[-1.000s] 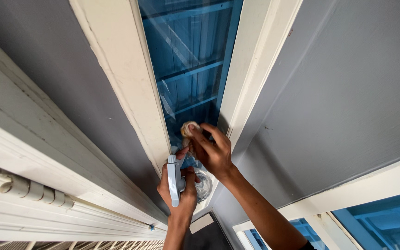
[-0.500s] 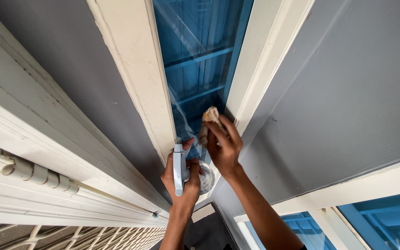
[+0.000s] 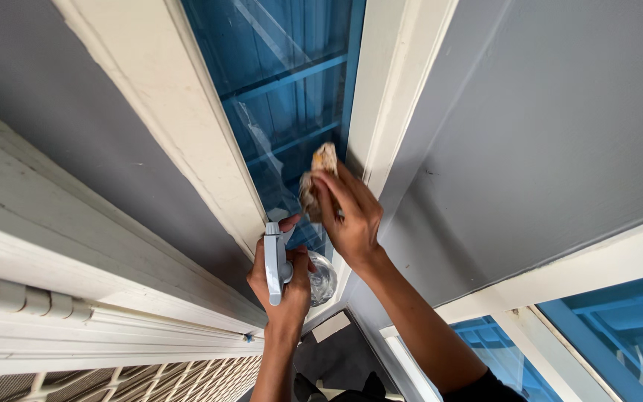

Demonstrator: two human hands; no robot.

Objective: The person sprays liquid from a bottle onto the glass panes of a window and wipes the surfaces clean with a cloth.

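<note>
I look up at a narrow glass pane (image 3: pixel 284 82) set in a cream frame (image 3: pixel 180 126). My right hand (image 3: pixel 351 216) presses a crumpled tan cloth (image 3: pixel 315 175) against the glass near the frame's right side. Just below and to the left, my left hand (image 3: pixel 280 286) grips a spray bottle (image 3: pixel 274 260) with a pale blue-grey trigger head and a clear body (image 3: pixel 323 277), its nozzle pointing up at the pane.
Grey painted wall panels (image 3: pixel 545 134) flank the pane on both sides. A white door edge with a hinge (image 3: pixel 31 298) and a metal grille (image 3: pixel 150 380) lie at the lower left. Another blue-tinted window (image 3: pixel 604 327) sits at the lower right.
My right hand has slid the cloth up the glass toward the right side of the frame. The left hand with the spray bottle stays just below it; the view has shifted.
</note>
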